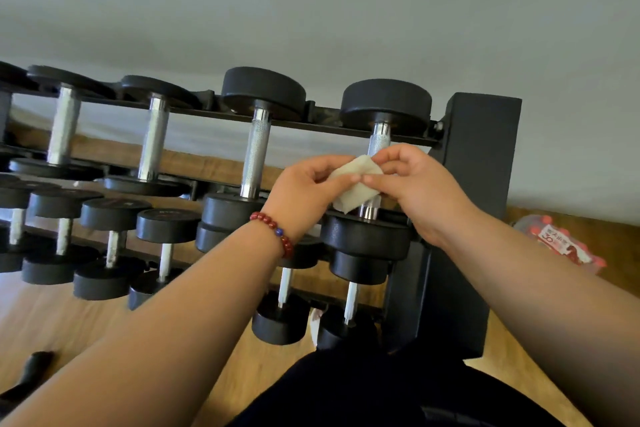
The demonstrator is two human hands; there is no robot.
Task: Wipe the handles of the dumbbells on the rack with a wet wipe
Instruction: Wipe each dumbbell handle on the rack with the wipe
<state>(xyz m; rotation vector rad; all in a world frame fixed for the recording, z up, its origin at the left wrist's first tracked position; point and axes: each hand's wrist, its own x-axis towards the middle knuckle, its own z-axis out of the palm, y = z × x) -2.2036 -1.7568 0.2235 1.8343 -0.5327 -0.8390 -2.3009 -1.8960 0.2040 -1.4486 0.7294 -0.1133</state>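
1. While both hands share the wet wipe (358, 185), I read this as a fold-and-set-up step, not a stroke. My left hand (310, 185) pinches the wipe's left edge between thumb and fingers, and my right hand (417, 184) pinches its right edge the same way.
2. The wipe is a folded off-white pad held in front of the handle (378, 143) of the rightmost dumbbell (386, 100) on the top tier. It covers the middle of the bar, and I cannot tell whether it touches the metal or hangs just in front.
3. I judge the 2-handed hold keeps the pad thick and flat, so a clean face can wrap the knurled bar.
4. The dumbbells lie across the rails of the rack (479, 163) with their heads in the cradles. That leaves each handle bare between the 2 rails and reachable from my side.
5. Working from the end post seems sensible: the next handle (258, 152) lies to the left, with 2 more beyond it and a lower tier below.
6. The next move, as I judge it, calls for 1 hand closing around wipe and bar, then sliding along. The knurling could snag the wipe.
7. A plastic-wrapped pack (561, 243) with red caps lies on the wooden floor (69, 322), right of the rack.
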